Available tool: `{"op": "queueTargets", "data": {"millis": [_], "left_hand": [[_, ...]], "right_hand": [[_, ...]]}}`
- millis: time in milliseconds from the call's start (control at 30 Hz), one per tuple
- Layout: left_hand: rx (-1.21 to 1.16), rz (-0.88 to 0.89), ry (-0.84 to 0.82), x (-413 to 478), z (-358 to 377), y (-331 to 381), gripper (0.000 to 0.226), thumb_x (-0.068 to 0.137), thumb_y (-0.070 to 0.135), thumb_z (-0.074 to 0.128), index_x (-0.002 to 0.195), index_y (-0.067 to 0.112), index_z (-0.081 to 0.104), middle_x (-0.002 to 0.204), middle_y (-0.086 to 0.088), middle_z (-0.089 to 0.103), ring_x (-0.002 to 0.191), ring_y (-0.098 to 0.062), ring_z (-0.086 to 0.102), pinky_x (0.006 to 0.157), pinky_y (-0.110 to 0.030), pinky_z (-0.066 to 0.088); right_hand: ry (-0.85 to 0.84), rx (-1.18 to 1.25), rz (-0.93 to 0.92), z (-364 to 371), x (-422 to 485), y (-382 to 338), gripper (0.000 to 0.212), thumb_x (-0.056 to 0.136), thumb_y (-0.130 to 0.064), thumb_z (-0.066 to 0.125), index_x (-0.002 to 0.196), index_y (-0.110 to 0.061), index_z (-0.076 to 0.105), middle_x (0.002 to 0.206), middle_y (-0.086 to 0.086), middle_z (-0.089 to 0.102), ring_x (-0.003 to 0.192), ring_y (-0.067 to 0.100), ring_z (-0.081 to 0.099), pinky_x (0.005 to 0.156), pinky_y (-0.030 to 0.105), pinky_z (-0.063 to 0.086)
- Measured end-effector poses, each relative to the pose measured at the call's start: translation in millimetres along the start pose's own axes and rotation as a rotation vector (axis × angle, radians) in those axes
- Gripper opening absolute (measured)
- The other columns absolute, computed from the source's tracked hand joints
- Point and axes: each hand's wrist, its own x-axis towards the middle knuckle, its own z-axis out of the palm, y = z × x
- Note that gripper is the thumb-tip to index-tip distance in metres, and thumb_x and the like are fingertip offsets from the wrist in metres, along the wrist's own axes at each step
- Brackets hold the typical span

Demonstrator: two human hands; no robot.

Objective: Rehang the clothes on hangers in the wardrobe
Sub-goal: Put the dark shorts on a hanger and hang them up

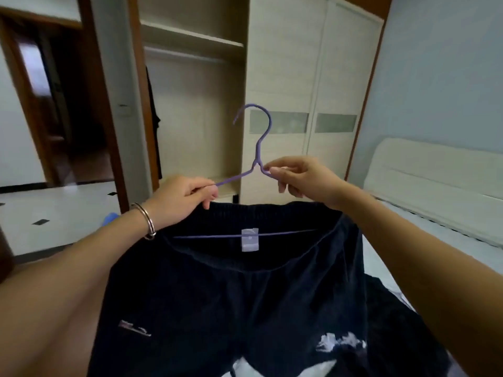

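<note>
Purple-coated wire forms the hanger (257, 156), held at the middle of the view with its hook upright and the hook's open side facing left. Its bottom bar runs left to right inside the waistband of the navy garment (245, 295), which drapes down toward the near edge. The left hand (179, 200) grips the hanger's left sloping arm, its fingers (202, 190) curled round the wire just above the waistband. The right hand (302, 178) pinches the right sloping arm just beside the neck, between thumb and forefinger. Both hands sit about level, so neither is clearly nearer to the goal. Farther off, up and to the left of the hook, the open wardrobe (196, 118) shows its rail (185, 55) under a shelf (190, 34), with another dark item (153, 118) hanging at its left edge. By my reading, the hook must travel up, away and leftward, and the hanger's long axis must turn across the rail. Off to the right lies a bed (435, 172)
</note>
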Motion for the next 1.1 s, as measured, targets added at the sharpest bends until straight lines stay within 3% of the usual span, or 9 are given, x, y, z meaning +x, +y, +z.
{"op": "queueTargets", "data": {"millis": [100, 200, 333, 433, 567, 767, 900, 1000, 1100], "left_hand": [[0.118, -0.036, 0.016, 9, -54, -57, 0.024, 0.093, 0.022, 0.047, 0.078, 0.029, 0.064, 0.065, 0.018, 0.068, 0.081, 0.000, 0.061, 0.072, -0.004, 0.039], [0.240, -0.076, -0.018, 19, -91, -98, 0.019, 0.091, 0.027, 0.049, 0.102, 0.021, 0.064, 0.089, 0.001, 0.069, 0.085, -0.017, 0.062, 0.076, -0.023, 0.046], [0.213, -0.142, 0.072, 35, -123, -142, 0.025, 0.093, 0.031, 0.045, 0.094, 0.015, 0.065, 0.069, 0.007, 0.056, 0.060, -0.006, 0.050, 0.050, -0.005, 0.036], [0.161, -0.224, 0.150, 41, -145, -188, 0.025, 0.093, 0.031, 0.044, 0.084, 0.020, 0.065, 0.067, 0.008, 0.053, 0.064, -0.005, 0.048, 0.055, -0.008, 0.035], [0.165, -0.286, 0.199, 53, -166, -250, 0.026, 0.093, 0.030, 0.043, 0.087, 0.018, 0.066, 0.068, 0.007, 0.052, 0.066, -0.003, 0.047, 0.060, -0.016, 0.035], [0.211, -0.365, 0.335, 87, -203, -346, 0.027, 0.094, 0.025, 0.041, 0.091, 0.013, 0.066, 0.068, 0.012, 0.050, 0.066, 0.000, 0.045, 0.060, -0.015, 0.033], [0.247, -0.397, 0.322, 128, -229, -405, 0.028, 0.095, 0.026, 0.041, 0.094, 0.013, 0.065, 0.069, 0.008, 0.050, 0.067, -0.007, 0.046, 0.061, -0.016, 0.035], [0.248, -0.390, 0.314, 155, -245, -442, 0.030, 0.095, 0.025, 0.040, 0.102, 0.010, 0.065, 0.072, 0.001, 0.051, 0.068, -0.007, 0.045, 0.064, -0.018, 0.036], [0.272, -0.373, 0.269, 178, -262, -474, 0.027, 0.095, 0.022, 0.040, 0.102, 0.010, 0.063, 0.078, -0.002, 0.055, 0.071, -0.012, 0.048, 0.064, -0.018, 0.036]], "right_hand": [[-0.003, 0.054, -0.083, 55, 63, -18, 0.016, 0.093, -0.019, 0.053, 0.097, -0.016, 0.067, 0.054, -0.001, 0.049, 0.036, 0.000, 0.038, 0.040, 0.006, 0.030], [-0.071, 0.105, -0.133, 105, 119, -41, 0.018, 0.092, -0.021, 0.054, 0.080, -0.027, 0.066, 0.053, -0.006, 0.051, 0.046, 0.002, 0.039, 0.048, 0.012, 0.033], [-0.241, 0.068, -0.195, 167, 178, -73, 0.021, 0.093, -0.026, 0.051, 0.099, -0.017, 0.068, 0.062, -0.006, 0.052, 0.041, -0.004, 0.044, 0.049, 0.007, 0.035], [-0.327, 0.028, -0.217, 203, 218, -86, 0.026, 0.093, -0.026, 0.051, 0.112, -0.014, 0.065, 0.069, -0.012, 0.054, 0.057, -0.003, 0.051, 0.053, 0.004, 0.039], [-0.427, -0.060, -0.226, 242, 273, -89, 0.031, 0.093, -0.029, 0.051, 0.114, -0.011, 0.064, 0.077, -0.008, 0.057, 0.067, 0.005, 0.051, 0.067, 0.018, 0.043], [-0.456, -0.085, -0.152, 272, 377, -33, 0.036, 0.085, -0.038, 0.059, 0.113, -0.015, 0.065, 0.108, -0.001, 0.066, 0.102, 0.019, 0.061, 0.099, 0.036, 0.047], [-0.489, 0.037, -0.132, 302, 446, -10, 0.030, 0.088, -0.031, 0.057, 0.106, -0.010, 0.069, 0.099, 0.006, 0.070, 0.092, 0.017, 0.065, 0.088, 0.032, 0.050], [-0.358, 0.125, -0.127, 329, 493, -14, 0.040, 0.092, -0.036, 0.047, 0.073, -0.008, 0.068, 0.060, -0.002, 0.059, 0.053, 0.000, 0.056, 0.061, 0.020, 0.042], [-0.217, 0.133, -0.119, 358, 537, -23, 0.045, 0.093, -0.039, 0.045, 0.069, -0.004, 0.064, 0.055, 0.003, 0.053, 0.046, 0.007, 0.052, 0.054, 0.020, 0.038]]}}
